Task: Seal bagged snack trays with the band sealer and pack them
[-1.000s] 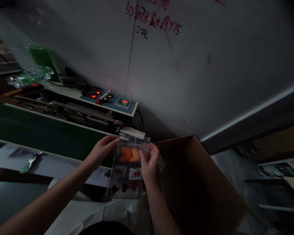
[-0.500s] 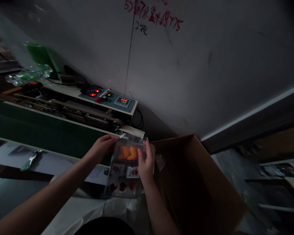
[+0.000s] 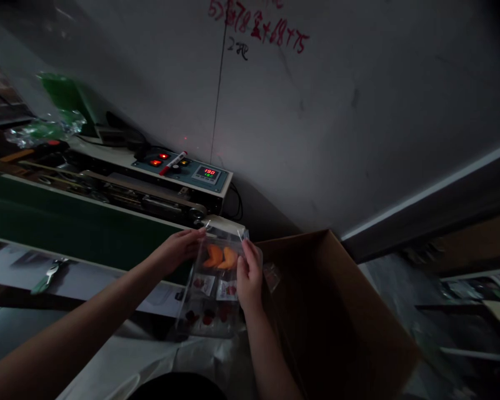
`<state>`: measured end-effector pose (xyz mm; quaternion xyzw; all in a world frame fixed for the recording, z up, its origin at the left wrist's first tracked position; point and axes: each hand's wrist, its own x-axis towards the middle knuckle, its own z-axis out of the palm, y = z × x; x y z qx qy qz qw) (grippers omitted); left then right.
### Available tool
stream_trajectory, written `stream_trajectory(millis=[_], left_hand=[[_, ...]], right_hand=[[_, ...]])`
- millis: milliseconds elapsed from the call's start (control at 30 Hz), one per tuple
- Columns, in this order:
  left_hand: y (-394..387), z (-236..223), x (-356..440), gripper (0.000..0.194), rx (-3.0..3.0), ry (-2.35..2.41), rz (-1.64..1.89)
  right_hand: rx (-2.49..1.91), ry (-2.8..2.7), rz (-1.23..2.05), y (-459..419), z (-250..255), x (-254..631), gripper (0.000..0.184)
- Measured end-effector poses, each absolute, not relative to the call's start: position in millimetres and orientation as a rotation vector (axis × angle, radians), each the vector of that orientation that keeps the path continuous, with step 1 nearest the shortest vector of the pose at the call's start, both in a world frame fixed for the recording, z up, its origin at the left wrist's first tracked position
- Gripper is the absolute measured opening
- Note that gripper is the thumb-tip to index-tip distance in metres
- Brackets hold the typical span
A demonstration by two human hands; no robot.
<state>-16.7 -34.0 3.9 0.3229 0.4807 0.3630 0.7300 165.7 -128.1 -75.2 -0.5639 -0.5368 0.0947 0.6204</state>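
Note:
Between my hands is a clear plastic pack point(image 3: 210, 286), tilted toward me. Through its film I see two orange pieces point(image 3: 221, 257), small printed sachets point(image 3: 227, 289) and several dark red pieces point(image 3: 208, 316) in the lower part. My left hand point(image 3: 183, 247) pinches the pack's upper left edge, fingers together. Along the right side, my right hand point(image 3: 249, 272) grips it with thumb on top and fingers round the edge. The pack's upper end lies beside the end of the sealing machine point(image 3: 179, 175).
A green conveyor belt point(image 3: 79, 222) runs along the machine at left. On the control panel lies a red-capped marker point(image 3: 173, 163). An open cardboard box point(image 3: 337, 311) stands at right, a small clear packet point(image 3: 271, 276) near its edge. Behind is a wall point(image 3: 337, 111) with handwriting.
The pack has straightened slightly, and its clear upper flap is more spread out. My left hand has shifted a little to the right along its edge. The view has moved slightly.

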Motion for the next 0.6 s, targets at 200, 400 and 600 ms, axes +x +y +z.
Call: stream_trajectory(millis=[200,400,600], left_hand=[[-28,1,-10,0.015,0.605,1.209,0.918],[-16,-3,5,0.021,0.540,1.235,0.953],[-4,-7,2,0.020,0.522,1.246,0.936]], right_hand=[[-1.374,-1.149,0.159,-124,-80,157,0.044],[-1.444,-1.049,0.190,-113,-87,150,0.044],[-1.457,-0.991,0.199,-98,-94,138,0.045]])
